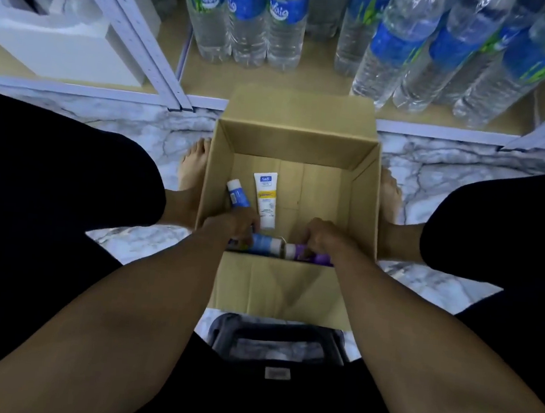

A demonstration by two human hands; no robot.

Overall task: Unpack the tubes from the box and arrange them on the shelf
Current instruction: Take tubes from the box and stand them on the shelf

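Note:
An open cardboard box (298,142) stands on the floor between my knees. Inside lie a white tube with a yellow band (266,199) and a blue-and-white tube (237,196) near the left wall. My left hand (231,224) reaches into the box's near left corner and grips a light-blue tube with a white cap (266,244). My right hand (324,239) is beside it, its fingers curled round a purple tube with a white cap (306,253). The box's near wall hides the lower parts of both held tubes.
A low wooden shelf (312,74) runs right behind the box, with several large water bottles (248,19) standing on it. A white metal shelf post (137,36) slants at the left. A white container (50,22) sits at far left. Marble floor (139,135) surrounds the box.

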